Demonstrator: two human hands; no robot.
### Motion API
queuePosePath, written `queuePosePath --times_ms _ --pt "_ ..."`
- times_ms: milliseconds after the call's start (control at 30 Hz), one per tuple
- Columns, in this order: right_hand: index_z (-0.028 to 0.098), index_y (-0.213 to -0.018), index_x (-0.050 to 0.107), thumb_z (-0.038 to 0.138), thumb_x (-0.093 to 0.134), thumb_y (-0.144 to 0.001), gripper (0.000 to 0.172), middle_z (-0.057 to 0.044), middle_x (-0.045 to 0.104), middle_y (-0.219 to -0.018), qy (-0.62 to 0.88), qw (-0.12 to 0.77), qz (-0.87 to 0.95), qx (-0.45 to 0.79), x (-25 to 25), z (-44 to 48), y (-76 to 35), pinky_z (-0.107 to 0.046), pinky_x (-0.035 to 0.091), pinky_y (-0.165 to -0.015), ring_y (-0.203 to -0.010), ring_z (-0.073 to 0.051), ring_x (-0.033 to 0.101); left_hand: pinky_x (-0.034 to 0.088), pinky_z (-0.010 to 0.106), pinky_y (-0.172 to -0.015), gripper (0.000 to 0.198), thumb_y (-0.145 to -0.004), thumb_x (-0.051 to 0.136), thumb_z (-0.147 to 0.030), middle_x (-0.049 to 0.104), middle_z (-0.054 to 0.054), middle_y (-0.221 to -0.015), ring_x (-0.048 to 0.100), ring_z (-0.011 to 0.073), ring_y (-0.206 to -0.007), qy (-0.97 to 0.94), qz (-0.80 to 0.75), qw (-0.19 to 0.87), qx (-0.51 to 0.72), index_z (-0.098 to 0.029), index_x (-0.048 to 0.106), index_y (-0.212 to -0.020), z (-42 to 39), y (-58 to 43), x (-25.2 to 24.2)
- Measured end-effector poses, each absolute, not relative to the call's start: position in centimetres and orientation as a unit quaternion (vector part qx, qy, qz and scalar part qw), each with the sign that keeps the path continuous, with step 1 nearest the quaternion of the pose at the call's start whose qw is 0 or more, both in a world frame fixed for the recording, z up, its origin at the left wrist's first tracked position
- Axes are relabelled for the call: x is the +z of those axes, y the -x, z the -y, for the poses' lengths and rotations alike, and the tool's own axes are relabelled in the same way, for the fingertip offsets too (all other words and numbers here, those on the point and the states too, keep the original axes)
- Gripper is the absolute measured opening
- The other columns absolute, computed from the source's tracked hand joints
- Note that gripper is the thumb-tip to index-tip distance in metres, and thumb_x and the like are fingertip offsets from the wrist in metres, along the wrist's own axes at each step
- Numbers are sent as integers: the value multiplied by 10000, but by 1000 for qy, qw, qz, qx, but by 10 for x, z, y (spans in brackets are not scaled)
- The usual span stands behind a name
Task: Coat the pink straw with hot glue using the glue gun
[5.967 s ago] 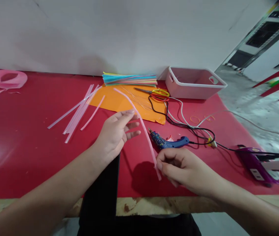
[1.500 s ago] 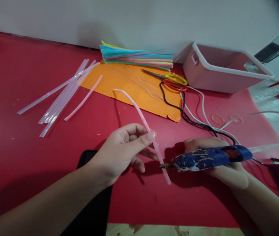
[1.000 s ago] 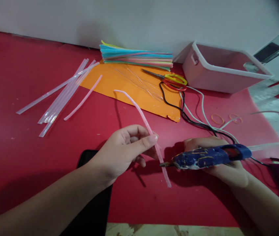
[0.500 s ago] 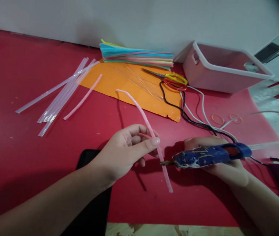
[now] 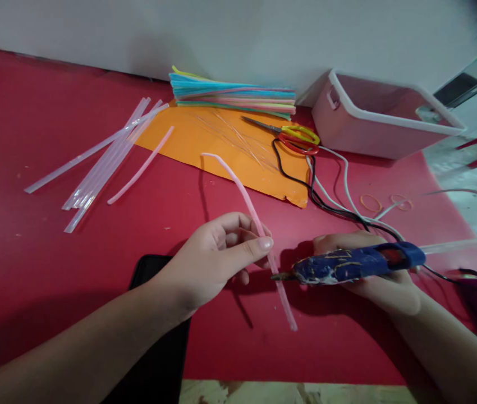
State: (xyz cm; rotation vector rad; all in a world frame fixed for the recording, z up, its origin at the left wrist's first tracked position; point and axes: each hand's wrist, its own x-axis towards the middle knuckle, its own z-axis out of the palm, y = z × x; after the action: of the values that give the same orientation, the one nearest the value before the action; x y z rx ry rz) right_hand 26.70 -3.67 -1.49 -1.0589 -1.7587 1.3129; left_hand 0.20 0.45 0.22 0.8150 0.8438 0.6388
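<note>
My left hand (image 5: 225, 252) pinches a pink pipe cleaner (image 5: 244, 196) between thumb and fingers. Its upper end bends to the left, and its lower part looks clear and shiny, like a plastic tube. In my right hand (image 5: 385, 292) is a dark blue hot glue gun (image 5: 343, 265), worn and smeared with dried glue, with a clear glue stick (image 5: 461, 244) poking out of its back. The metal nozzle lies across the lower part of the pink piece, just below my left fingers. Whether it touches, I cannot tell.
Clear plastic tubes (image 5: 104, 163) and a pink pipe cleaner (image 5: 141, 168) lie left. An orange envelope (image 5: 221, 151) carries scissors (image 5: 297, 137) and thin clear strands. Behind are coloured pipe cleaners (image 5: 230, 95) and a pink bin (image 5: 360, 126). Cables (image 5: 335, 207) run right; a black device (image 5: 150, 336) lies near.
The glue gun has shifted very slightly left along with my right hand. My left hand and the pink piece stay almost where they were.
</note>
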Motion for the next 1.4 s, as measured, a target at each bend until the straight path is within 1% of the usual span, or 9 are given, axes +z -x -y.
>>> queuePosePath --times_ms 67,167,367,567,667,800,1033,1200,1400 --pt "153 -890 771 519 712 -912 372 -126 786 -758 407 345 675 509 -14 36 -266 -294 537 -546 -627 -221 707 425 122 -447 135 -870 743 -159 670 -58 -667 553 30 -473 -369 -389 788 303 -174 635 -791 -4 -2 3" --pt "151 -877 772 553 700 -910 410 -127 781 -737 413 335 689 493 -13 35 -266 -304 532 -528 -604 -224 695 446 128 -469 148 -851 753 -148 664 -62 -655 563 30 -479 -350 -398 790 309 -168 634 -766 -4 -2 4" --pt "173 -863 756 533 691 -920 370 -102 763 -710 414 338 697 479 -12 34 -266 -285 499 -499 -576 -199 663 468 132 -519 192 -843 792 -276 715 -28 -691 644 51 -529 -323 -452 780 287 -155 648 -806 -4 0 2" --pt "177 -878 750 583 672 -916 415 -101 765 -729 410 327 702 482 -14 35 -269 -292 482 -508 -589 -201 664 521 161 -557 195 -862 777 -253 683 -36 -699 682 73 -551 -333 -436 773 317 -149 629 -790 -5 -1 0" --pt "178 -921 746 579 652 -932 413 -111 778 -782 404 320 699 495 -16 36 -272 -302 496 -546 -638 -215 695 530 162 -574 142 -865 776 -227 692 -38 -729 680 73 -593 -380 -425 741 356 -169 646 -861 -3 1 -2" --pt "169 -943 750 575 626 -947 425 -125 778 -800 396 318 703 498 -17 36 -274 -309 501 -551 -663 -227 706 564 173 -642 169 -860 792 -228 705 -46 -749 685 75 -644 -403 -421 724 369 -189 649 -941 -1 1 -2" --pt "158 -921 739 571 616 -946 432 -124 766 -781 398 308 716 484 -15 34 -274 -311 496 -532 -640 -224 691 545 131 -693 164 -841 815 -202 728 -43 -737 704 52 -689 -377 -418 749 350 -174 672 -916 -1 -1 1" --pt "203 -887 736 582 631 -935 396 -93 746 -719 400 317 715 477 -12 34 -271 -308 474 -481 -569 -204 654 544 138 -678 165 -839 819 -201 728 -49 -732 698 53 -673 -372 -415 756 344 -177 673 -912 0 0 1" --pt "183 -881 742 572 637 -937 407 -110 743 -730 405 316 709 483 -13 35 -272 -320 470 -489 -584 -213 648 520 127 -659 211 -801 845 -185 720 -64 -711 682 43 -658 -381 -420 755 329 -176 659 -900 -2 -1 4"
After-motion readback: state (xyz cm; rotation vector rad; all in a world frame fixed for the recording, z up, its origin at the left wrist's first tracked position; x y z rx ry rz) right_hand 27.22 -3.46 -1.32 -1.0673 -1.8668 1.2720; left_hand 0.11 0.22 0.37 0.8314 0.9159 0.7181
